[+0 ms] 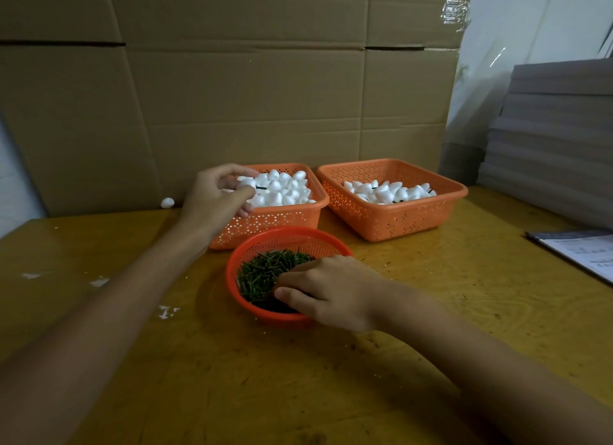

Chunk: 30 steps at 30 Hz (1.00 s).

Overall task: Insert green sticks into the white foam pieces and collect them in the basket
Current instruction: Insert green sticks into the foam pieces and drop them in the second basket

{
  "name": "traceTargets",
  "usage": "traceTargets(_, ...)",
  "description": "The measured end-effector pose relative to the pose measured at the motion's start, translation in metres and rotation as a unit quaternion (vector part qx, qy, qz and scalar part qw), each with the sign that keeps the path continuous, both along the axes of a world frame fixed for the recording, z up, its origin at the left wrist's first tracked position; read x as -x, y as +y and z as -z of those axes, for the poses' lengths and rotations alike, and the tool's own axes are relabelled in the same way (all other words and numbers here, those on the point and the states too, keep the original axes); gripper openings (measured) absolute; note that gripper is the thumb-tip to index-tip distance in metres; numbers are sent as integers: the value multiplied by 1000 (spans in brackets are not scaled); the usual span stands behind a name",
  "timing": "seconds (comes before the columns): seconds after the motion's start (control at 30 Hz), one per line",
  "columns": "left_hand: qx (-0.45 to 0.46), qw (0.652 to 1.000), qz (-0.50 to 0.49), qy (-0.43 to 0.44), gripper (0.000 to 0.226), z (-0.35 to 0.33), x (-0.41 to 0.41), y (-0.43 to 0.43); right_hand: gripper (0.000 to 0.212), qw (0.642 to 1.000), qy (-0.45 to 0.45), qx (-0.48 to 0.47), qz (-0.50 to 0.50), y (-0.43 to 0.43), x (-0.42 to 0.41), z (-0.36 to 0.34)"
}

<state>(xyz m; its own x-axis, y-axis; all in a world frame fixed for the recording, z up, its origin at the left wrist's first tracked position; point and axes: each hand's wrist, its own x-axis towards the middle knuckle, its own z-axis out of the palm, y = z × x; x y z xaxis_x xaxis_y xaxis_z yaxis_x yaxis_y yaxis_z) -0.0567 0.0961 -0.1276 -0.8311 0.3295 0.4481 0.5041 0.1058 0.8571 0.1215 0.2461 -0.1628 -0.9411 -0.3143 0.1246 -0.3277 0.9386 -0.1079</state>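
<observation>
The left hand (222, 192) reaches into the near left corner of an orange rectangular perforated plastic basket (265, 222), its fingers and thumb curled round one white egg-shaped foam piece (247, 183) at the top of the heap; the basket is heaped full of more white foam pieces (282, 189); the right hand (331, 292) is lowered into a round red plastic mesh basket (292, 237), fingers bent down into the pile of short green sticks (262, 272), thumb resting on them; I cannot tell whether it pinches a stick or only touches the pile; the round basket stands just in front of the rectangular one; to the right, beside it, stands a second orange rectangular basket (391, 219), partly filled with foam pieces bearing sticks (388, 190), a few dark stems showing; all three sit on a yellow-brown wooden table (431, 312) scattered with white crumbs; one loose foam piece (167, 203) lies at the foot of the brown cardboard wall (232, 96) behind; a printed paper sheet (580, 252) lies at the right edge
</observation>
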Motion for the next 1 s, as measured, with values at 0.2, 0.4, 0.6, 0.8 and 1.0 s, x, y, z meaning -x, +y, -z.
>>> traceTargets(0.2,-38,998,46,-32,31,5,-23,-7,32,999,15,28,17,3,0,3)
traceTargets(0.4,-101,975,158,-115,29,24,-57,-24,18,957,131,245,86,10,7,2)
traceTargets(0.6,-88,976,185,-70,50,40,-77,-38,19,936,129,311,99,8,10,5)
traceTargets(0.8,-73,975,210,-24,32,43,-84,-39,18,930,118,339,79,8,9,8)
traceTargets(1.0,-69,976,198,56,29,48,-88,-35,27,909,115,396,63,9,12,14)
